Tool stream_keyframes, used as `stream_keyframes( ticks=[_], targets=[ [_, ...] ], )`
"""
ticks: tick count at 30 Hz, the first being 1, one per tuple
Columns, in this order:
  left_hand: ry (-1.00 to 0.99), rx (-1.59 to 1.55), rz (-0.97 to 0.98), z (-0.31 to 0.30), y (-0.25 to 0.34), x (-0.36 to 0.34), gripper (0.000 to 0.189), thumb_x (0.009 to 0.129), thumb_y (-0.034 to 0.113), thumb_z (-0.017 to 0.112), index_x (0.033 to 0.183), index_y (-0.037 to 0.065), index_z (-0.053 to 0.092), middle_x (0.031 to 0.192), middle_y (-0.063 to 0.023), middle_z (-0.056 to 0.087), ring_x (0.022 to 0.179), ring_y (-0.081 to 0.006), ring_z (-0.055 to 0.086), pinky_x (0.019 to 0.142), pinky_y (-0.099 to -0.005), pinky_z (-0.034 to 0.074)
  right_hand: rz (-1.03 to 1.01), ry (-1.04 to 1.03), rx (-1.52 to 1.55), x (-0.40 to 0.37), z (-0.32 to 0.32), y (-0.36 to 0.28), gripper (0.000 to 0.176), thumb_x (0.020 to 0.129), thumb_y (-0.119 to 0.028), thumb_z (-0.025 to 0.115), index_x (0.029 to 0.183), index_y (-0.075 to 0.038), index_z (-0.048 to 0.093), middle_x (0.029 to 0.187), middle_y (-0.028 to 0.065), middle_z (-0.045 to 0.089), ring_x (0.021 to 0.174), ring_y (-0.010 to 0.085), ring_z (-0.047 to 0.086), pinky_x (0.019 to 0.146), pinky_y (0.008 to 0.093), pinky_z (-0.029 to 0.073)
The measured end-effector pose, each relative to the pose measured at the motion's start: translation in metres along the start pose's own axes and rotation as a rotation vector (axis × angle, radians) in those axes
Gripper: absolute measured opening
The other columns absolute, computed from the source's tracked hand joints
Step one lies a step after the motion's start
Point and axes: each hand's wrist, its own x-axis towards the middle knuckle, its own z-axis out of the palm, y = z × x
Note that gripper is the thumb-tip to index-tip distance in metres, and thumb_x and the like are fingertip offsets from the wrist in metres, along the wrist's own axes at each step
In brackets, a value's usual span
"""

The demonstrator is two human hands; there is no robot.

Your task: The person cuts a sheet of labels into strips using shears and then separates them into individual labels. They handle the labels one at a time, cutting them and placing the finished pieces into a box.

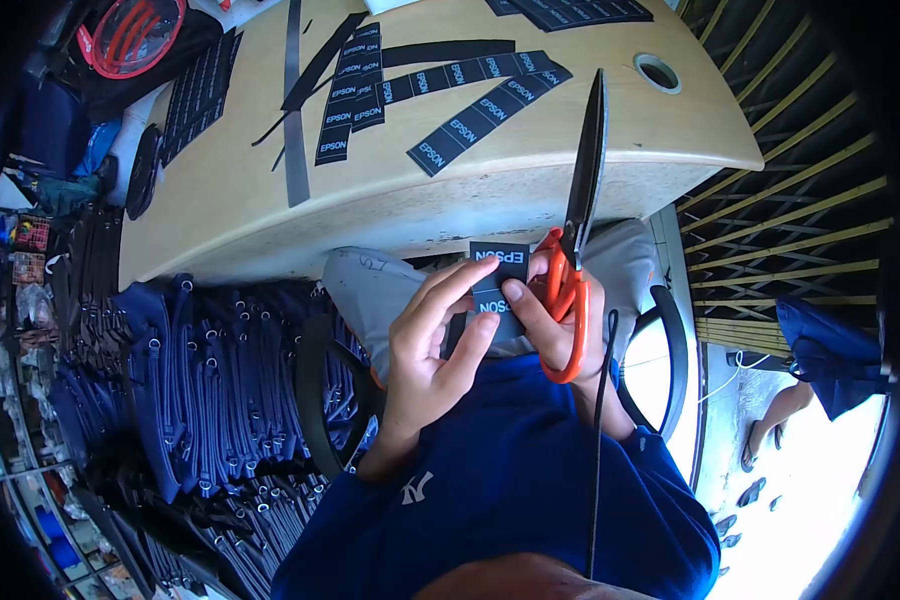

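Note:
A short black strip of EPSON labels (499, 285) is held up in front of my body, its lettering upside down on the upper label. My left hand (432, 345) pinches its left side between fingers and thumb. With the thumb of my right hand (568, 318) pressed on the strip's right edge, that same hand also grips orange-handled scissors (582, 190). The long dark blades point up past the table edge and look closed. Several label strips (470, 128) lie on the table above my hands, some crossing each other.
The wooden table (220, 225) has a curved front edge and a round cable hole (657, 73). Dark blue straps (230, 385) with metal rings hang at left. A folding metal gate (790, 190) stands at right, with a person's leg (775, 415) beyond.

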Motion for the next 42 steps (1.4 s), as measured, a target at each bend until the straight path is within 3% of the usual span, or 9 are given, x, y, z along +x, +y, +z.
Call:
stream_keyframes(
  ticks=[3, 4, 7, 10, 14, 20, 22, 31, 42],
  targets=[
    [-0.047, 0.033, 0.04, -0.001, -0.003, 0.007, 0.037, 0.082, -0.005, 0.06, 0.119, -0.002, 0.055, 0.114, -0.014, 0.057, 0.1, -0.0163, 0.057, 0.075, -0.0232, 0.05, -0.035, -0.028, -0.04, -0.003, -0.003, 0.005, 0.015, 0.082, -0.002, 0.065, 0.085, -0.004, 0.051, 0.069, -0.0057, 0.048, 0.057, -0.001, 0.039, 0.048, 0.0159, 0.029],
    [-0.02, 0.003, 0.037, 0.001, -0.006, 0.007, 0.039, 0.079, -0.009, 0.062, 0.117, -0.007, 0.055, 0.104, -0.0088, 0.056, 0.076, -0.0036, 0.049, 0.061, -0.0164, 0.039, -0.031, -0.03, -0.042, -0.004, -0.003, 0.003, 0.015, 0.082, -0.002, 0.065, 0.085, -0.004, 0.051, 0.069, -0.0057, 0.048, 0.057, -0.001, 0.039, 0.048, 0.0159, 0.029],
    [-0.092, 0.038, 0.016, -0.012, -0.004, 0.008, 0.044, 0.078, -0.007, 0.066, 0.12, -0.001, 0.056, 0.112, -0.0115, 0.058, 0.08, -0.0064, 0.055, 0.065, -0.0176, 0.048, 0.029, -0.047, 0.052, -0.005, -0.005, -0.001, 0.022, 0.083, -0.017, 0.068, 0.086, -0.003, 0.051, 0.069, -0.0045, 0.047, 0.057, 0.0007, 0.04, 0.05, 0.0172, 0.031],
    [-0.121, 0.049, 0.006, -0.027, -0.001, 0.011, 0.049, 0.074, -0.008, 0.069, 0.121, -0.001, 0.055, 0.11, -0.0112, 0.059, 0.067, -0.004, 0.052, 0.062, -0.016, 0.046, 0.008, -0.234, 0.031, -0.009, -0.018, 0.011, 0.064, 0.073, -0.059, 0.067, 0.093, -0.001, 0.05, 0.071, -0.0014, 0.045, 0.06, 0.0053, 0.041, 0.053, 0.0211, 0.032],
    [-0.243, 0.109, -0.013, -0.055, 0.005, 0.019, 0.054, 0.071, -0.009, 0.071, 0.122, 0.0, 0.055, 0.109, -0.0108, 0.06, 0.063, -0.0024, 0.052, 0.058, -0.0158, 0.044, 0.172, -0.437, -0.135, -0.023, -0.043, 0.014, 0.076, 0.071, -0.071, 0.059, 0.098, -0.001, 0.046, 0.072, 0.0006, 0.04, 0.064, 0.009, 0.04, 0.057, 0.0249, 0.033],
    [-0.399, 0.205, -0.068, -0.083, 0.01, 0.035, 0.055, 0.07, -0.004, 0.073, 0.121, 0.004, 0.057, 0.104, -0.0108, 0.063, 0.062, -0.0029, 0.055, 0.057, -0.0172, 0.049, 0.256, -0.75, -0.383, -0.036, -0.081, 0.013, 0.079, 0.074, -0.071, 0.053, 0.097, 0.005, 0.049, 0.083, 0.0144, 0.048, 0.072, 0.0264, 0.049, 0.068, 0.0343, 0.04],
    [-0.472, 0.235, 0.017, -0.085, 0.009, 0.039, 0.055, 0.068, -0.006, 0.074, 0.12, -0.002, 0.056, 0.103, -0.0094, 0.061, 0.063, -0.0019, 0.056, 0.047, -0.0154, 0.039, 0.291, -0.849, -0.376, -0.039, -0.085, 0.01, 0.076, 0.074, -0.064, 0.06, 0.102, 0.006, 0.051, 0.093, 0.0188, 0.053, 0.08, 0.032, 0.055, 0.073, 0.0369, 0.043],
    [-0.771, 0.233, -0.042, -0.079, 0.008, 0.048, 0.054, 0.069, -0.001, 0.074, 0.121, 0.004, 0.058, 0.114, -0.0164, 0.062, 0.057, -0.0025, 0.057, 0.05, -0.0174, 0.043, 0.327, -0.973, -0.389, -0.026, -0.083, 0.008, 0.068, 0.075, -0.059, 0.062, 0.099, 0.003, 0.053, 0.089, 0.0163, 0.055, 0.077, 0.0309, 0.055, 0.069, 0.0374, 0.043],
    [-0.805, 0.184, 0.015, -0.074, -0.002, 0.052, 0.055, 0.069, 0.002, 0.075, 0.121, 0.004, 0.057, 0.115, -0.0182, 0.06, 0.051, -0.0038, 0.056, 0.049, -0.0183, 0.045, 0.334, -0.988, -0.335, -0.022, -0.081, 0.01, 0.062, 0.077, -0.058, 0.06, 0.091, 0.001, 0.054, 0.069, 0.0106, 0.053, 0.057, 0.0245, 0.053, 0.055, 0.0353, 0.041]
  ],
)
